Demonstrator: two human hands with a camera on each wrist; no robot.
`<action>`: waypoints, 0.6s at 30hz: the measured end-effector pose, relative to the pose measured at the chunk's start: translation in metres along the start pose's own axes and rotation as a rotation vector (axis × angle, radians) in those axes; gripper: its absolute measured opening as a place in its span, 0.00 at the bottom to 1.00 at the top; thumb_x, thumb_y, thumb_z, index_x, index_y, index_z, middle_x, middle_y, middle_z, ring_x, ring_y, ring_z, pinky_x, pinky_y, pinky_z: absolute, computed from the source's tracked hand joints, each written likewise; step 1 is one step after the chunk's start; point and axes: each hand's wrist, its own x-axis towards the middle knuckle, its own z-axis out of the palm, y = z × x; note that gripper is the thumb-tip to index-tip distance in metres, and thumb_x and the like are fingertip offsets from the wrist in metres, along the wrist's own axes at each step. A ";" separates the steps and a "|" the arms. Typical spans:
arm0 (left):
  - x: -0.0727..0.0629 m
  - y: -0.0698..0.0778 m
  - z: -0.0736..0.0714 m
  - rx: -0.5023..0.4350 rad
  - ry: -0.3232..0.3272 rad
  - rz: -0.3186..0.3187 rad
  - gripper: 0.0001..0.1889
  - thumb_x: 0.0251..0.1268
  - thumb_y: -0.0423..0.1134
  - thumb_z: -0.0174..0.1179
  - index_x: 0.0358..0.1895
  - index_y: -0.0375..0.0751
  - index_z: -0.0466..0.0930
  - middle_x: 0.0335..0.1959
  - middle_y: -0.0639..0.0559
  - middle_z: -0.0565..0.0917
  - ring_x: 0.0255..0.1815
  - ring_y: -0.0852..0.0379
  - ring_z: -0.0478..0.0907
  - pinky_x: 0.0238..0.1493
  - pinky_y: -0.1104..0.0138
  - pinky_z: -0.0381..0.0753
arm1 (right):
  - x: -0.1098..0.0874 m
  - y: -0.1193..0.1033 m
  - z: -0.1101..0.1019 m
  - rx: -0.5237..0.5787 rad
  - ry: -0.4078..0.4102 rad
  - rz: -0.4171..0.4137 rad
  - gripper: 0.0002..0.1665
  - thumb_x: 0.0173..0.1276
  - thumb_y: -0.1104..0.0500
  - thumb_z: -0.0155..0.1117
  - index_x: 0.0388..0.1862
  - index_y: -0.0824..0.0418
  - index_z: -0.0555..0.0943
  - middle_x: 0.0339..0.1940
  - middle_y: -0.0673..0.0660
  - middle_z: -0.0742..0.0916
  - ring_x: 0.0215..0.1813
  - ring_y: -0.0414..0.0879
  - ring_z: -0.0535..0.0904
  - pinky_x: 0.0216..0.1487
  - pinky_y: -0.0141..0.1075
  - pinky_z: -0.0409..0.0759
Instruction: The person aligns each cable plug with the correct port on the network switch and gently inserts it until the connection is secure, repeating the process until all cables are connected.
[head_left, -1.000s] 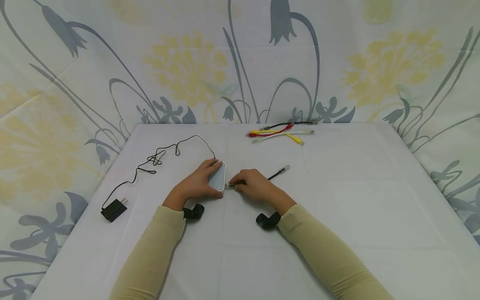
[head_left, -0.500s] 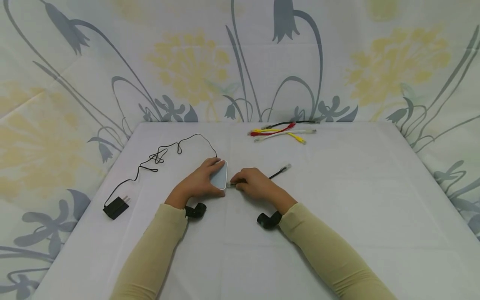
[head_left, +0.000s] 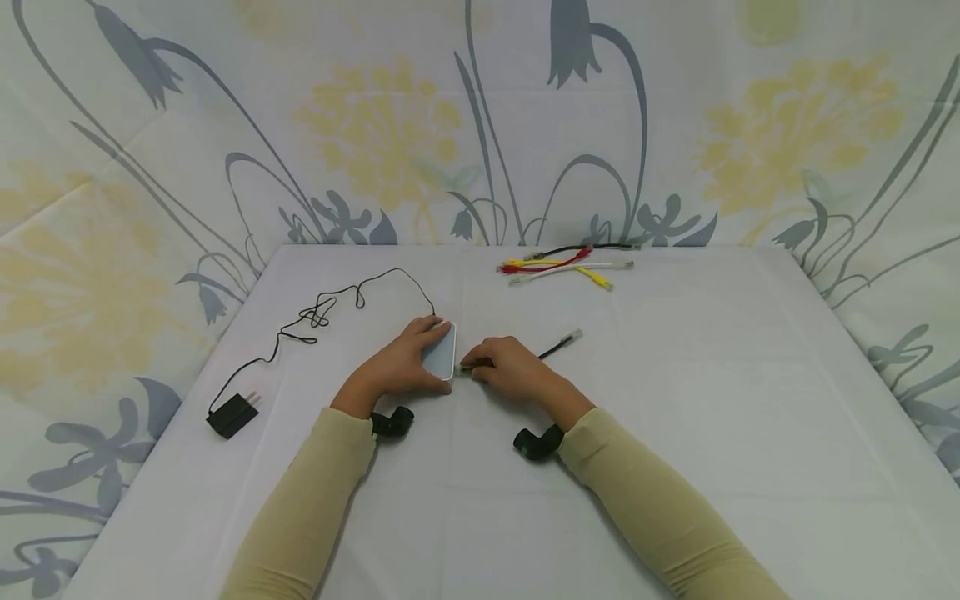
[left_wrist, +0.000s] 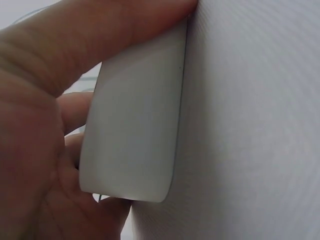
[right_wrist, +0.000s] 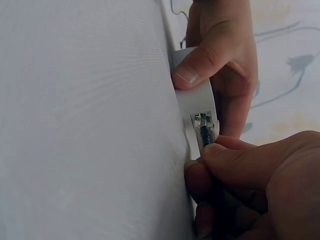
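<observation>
My left hand point(head_left: 401, 364) grips a small white box point(head_left: 438, 358) with a pale grey top, thumb on the near side and fingers on the far side. In the left wrist view, the white side of the box point(left_wrist: 135, 120) stands below the thumb. My right hand point(head_left: 512, 369) pinches one end of a short black Ethernet cable point(head_left: 553, 346) between thumb and fingers. Seen from the right wrist, its clear plug point(right_wrist: 205, 132) is at the port in the box's right side; how deep it sits I cannot tell. The cable's other end points away to the right, loose on the table.
A thin black cord point(head_left: 315, 312) runs from the box's far end, tangled midway, to a black power adapter point(head_left: 232, 416) at the left. Red point(head_left: 551, 262), yellow point(head_left: 595, 276), white point(head_left: 592, 266) and black point(head_left: 566, 248) cables lie at the table's back edge, before a flowered cloth.
The head view has shifted slightly. My right fingers are a touch nearer the box's side; both hands keep their holds, and the other things lie as before.
</observation>
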 end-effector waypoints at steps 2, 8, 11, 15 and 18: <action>0.000 0.000 0.000 -0.005 -0.001 0.001 0.55 0.45 0.51 0.76 0.77 0.48 0.53 0.78 0.49 0.51 0.74 0.46 0.55 0.66 0.51 0.67 | -0.001 0.000 -0.001 0.001 0.002 -0.001 0.14 0.69 0.62 0.61 0.52 0.56 0.85 0.48 0.51 0.87 0.53 0.45 0.81 0.55 0.40 0.77; -0.002 0.001 0.000 -0.028 -0.001 -0.009 0.54 0.45 0.51 0.75 0.77 0.49 0.53 0.78 0.51 0.50 0.76 0.46 0.53 0.68 0.51 0.65 | -0.002 -0.002 -0.003 0.001 -0.005 0.030 0.14 0.69 0.59 0.62 0.51 0.56 0.85 0.50 0.51 0.87 0.56 0.46 0.80 0.59 0.41 0.76; -0.003 0.001 0.000 -0.029 0.000 -0.009 0.54 0.45 0.51 0.75 0.77 0.49 0.53 0.78 0.51 0.50 0.75 0.47 0.54 0.67 0.51 0.66 | -0.002 -0.003 -0.006 -0.005 -0.010 0.055 0.13 0.69 0.58 0.62 0.51 0.55 0.86 0.50 0.51 0.87 0.56 0.46 0.80 0.59 0.42 0.76; -0.002 0.001 0.001 -0.025 0.003 -0.013 0.54 0.45 0.52 0.75 0.77 0.51 0.53 0.78 0.53 0.50 0.75 0.48 0.55 0.66 0.52 0.67 | -0.003 -0.004 -0.008 -0.026 -0.009 0.058 0.13 0.69 0.58 0.62 0.49 0.56 0.86 0.49 0.51 0.88 0.53 0.45 0.81 0.56 0.42 0.77; -0.001 0.000 0.001 -0.022 0.005 -0.012 0.54 0.45 0.52 0.75 0.77 0.51 0.53 0.78 0.53 0.50 0.75 0.48 0.55 0.66 0.52 0.67 | -0.003 -0.004 -0.009 -0.059 -0.005 0.047 0.12 0.69 0.59 0.61 0.48 0.56 0.86 0.47 0.50 0.88 0.51 0.45 0.81 0.55 0.41 0.77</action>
